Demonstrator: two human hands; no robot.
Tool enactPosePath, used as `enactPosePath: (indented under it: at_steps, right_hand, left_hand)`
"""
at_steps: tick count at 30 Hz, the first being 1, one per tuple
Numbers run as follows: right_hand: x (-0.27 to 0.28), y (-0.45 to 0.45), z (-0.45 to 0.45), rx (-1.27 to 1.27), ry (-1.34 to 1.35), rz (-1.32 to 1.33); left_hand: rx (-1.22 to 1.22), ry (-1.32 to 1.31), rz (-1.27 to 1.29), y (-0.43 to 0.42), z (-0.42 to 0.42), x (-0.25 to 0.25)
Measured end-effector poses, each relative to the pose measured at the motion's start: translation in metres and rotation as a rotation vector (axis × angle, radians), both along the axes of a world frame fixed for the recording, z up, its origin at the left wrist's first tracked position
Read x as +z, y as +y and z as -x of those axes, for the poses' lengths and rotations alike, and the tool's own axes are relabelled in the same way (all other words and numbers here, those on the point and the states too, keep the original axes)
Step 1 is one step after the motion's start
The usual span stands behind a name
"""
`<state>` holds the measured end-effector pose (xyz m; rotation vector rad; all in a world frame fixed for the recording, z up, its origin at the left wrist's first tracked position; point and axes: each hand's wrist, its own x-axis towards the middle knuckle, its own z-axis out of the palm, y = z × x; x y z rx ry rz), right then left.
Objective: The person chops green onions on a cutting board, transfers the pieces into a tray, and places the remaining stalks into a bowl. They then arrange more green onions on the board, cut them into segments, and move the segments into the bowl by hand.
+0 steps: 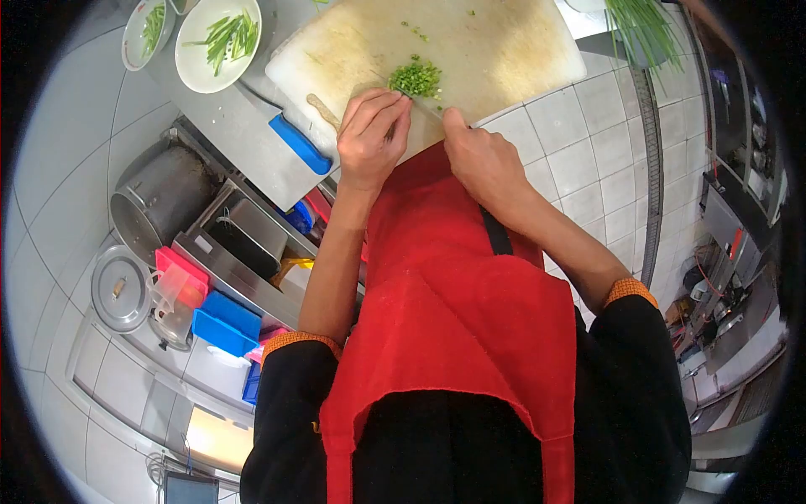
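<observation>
A small heap of finely chopped spring onion (416, 77) lies on the white cutting board (353, 34) near its front edge. My left hand (369, 139) is closed just in front of the heap, fingertips pinched at a thin blade; whatever they hold is hidden. Closed as well, my right hand (483, 160) grips what appears to be a knife (430, 104), its blade pointing left toward my left fingers. A wooden handle (322, 110) rests on the board left of my left hand. Beside the board lies a blue-handled knife (300, 144).
Bowls with cut green pieces, one large white bowl (189, 63) and a smaller bowl (130, 50), stand at the upper left. Long green stalks (642, 34) overhang the right end. Below left are a big metal pot (138, 218) and a blue container (225, 323).
</observation>
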<state>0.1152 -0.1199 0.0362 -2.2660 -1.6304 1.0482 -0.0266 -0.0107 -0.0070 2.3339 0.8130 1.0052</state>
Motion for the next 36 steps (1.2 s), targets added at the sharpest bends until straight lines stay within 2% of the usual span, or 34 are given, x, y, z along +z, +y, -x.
enactPosePath:
  at_steps: [10,14,17,30,36]
  right_hand:
    - [0.002,-0.055,-0.016,-0.047,0.061,0.195]
    - [0.009,-0.059,-0.02,-0.044,0.096,0.196]
    - [0.007,-0.051,-0.012,-0.079,0.107,0.072]
    - [-0.005,-0.004,0.005,0.003,-0.031,0.028]
    - [-0.01,-0.043,-0.004,-0.034,-0.015,0.096]
  left_hand:
    - [0.009,-0.005,-0.004,-0.002,0.002,-0.002]
    - [0.021,0.014,-0.016,-0.002,0.002,0.0]
    - [0.021,-0.01,-0.021,-0.002,0.001,-0.001]
    - [0.016,-0.031,0.0,-0.001,0.001,0.0]
    - [0.024,-0.014,-0.019,-0.003,0.002,-0.002]
